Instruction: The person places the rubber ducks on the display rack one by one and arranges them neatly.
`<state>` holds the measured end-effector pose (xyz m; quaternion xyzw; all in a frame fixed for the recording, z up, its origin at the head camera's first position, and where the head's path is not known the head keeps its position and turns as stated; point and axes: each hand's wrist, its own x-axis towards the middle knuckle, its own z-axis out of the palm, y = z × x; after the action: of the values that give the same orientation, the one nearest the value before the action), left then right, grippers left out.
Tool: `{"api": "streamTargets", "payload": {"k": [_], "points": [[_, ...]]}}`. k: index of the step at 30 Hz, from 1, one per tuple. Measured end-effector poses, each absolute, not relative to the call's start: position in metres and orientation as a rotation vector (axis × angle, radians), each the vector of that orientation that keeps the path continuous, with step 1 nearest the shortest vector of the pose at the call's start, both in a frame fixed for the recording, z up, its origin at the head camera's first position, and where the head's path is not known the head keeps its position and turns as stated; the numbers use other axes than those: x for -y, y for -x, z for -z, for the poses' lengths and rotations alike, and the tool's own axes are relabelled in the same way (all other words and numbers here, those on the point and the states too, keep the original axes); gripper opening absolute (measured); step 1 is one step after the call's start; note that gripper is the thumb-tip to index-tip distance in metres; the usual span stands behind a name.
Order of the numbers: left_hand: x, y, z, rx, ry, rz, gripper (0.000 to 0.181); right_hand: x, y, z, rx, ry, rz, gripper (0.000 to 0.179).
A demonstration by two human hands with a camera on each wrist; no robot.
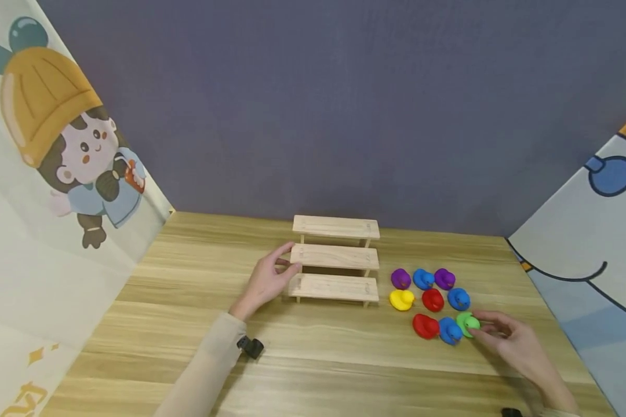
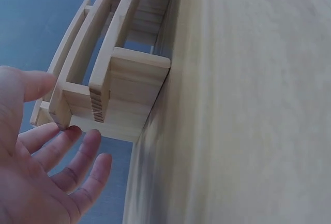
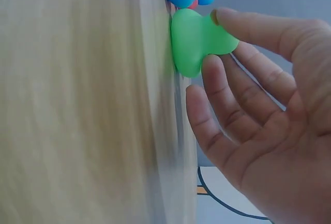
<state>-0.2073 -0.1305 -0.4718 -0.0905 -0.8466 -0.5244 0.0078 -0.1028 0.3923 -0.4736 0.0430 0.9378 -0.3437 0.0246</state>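
A three-tier wooden step rack [image 1: 334, 256] stands at the back middle of the table. My left hand [image 1: 268, 278] is at its left end, thumb and index finger bracketing the end of the middle plank; the other fingers spread loosely below in the left wrist view. On the right, my right hand [image 1: 511, 341] pinches a green toy duck [image 3: 201, 40] between thumb and fingers, close over the tabletop. Beside it sit a blue duck [image 1: 451, 331] and a red duck [image 1: 425, 326] in the front row.
Behind them are a yellow duck [image 1: 401, 300], another red duck [image 1: 433, 300] and a blue one, then a back row with a purple duck [image 1: 400, 278] at its left. A dark wall [image 1: 313, 116] rises behind the wooden table [image 1: 344, 365], with printed panels on both sides.
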Motion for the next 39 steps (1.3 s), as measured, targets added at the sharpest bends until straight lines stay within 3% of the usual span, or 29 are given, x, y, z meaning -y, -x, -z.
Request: {"api": "streamTargets", "payload": {"k": [28, 39], "points": [[0.133, 0.211, 0.471, 2.670, 0.314, 1.637, 0.056, -0.396, 0.103, 0.460, -2.820, -0.193, 1.054, 0.065], [0.131, 0.212, 0.467, 2.694, 0.286, 1.628, 0.057, -0.393, 0.106, 0.454, -2.828, -0.134, 1.078, 0.060]]}}
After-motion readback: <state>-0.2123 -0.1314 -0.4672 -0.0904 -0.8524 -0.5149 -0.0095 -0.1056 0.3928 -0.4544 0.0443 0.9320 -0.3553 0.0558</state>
